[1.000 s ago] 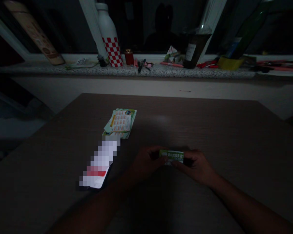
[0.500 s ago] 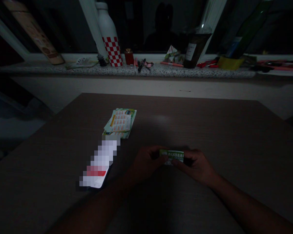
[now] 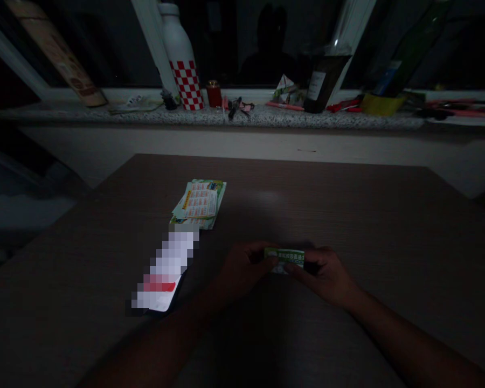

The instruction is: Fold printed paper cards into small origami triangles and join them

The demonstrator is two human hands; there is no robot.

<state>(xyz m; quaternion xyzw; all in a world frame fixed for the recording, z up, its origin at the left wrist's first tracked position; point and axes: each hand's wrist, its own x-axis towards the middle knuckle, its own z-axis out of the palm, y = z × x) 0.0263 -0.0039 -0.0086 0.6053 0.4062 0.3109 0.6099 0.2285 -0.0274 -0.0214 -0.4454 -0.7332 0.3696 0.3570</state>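
Between my two hands is a small green and white printed paper (image 3: 290, 255), folded or seen short, with white characters along its upper part. My left hand (image 3: 246, 269) pinches its left end, thumb on the near face. At the right end, my right hand (image 3: 325, 275) grips it the same way, its thumb across the lower edge. Fingers behind the paper are mostly hidden. To the left lies a stack of printed leaflets (image 3: 200, 203) in green and white. Nearer to me, a phone (image 3: 164, 302) rests with its screen lit and partly pixelated.
The dark wooden table (image 3: 347, 215) runs up to a wall under a granite windowsill (image 3: 258, 121). On the sill stand a red-checked white bottle (image 3: 186, 81), a small red jar (image 3: 214, 94), a dark cup (image 3: 323, 83) and a green bottle (image 3: 412, 48). The room is dim.
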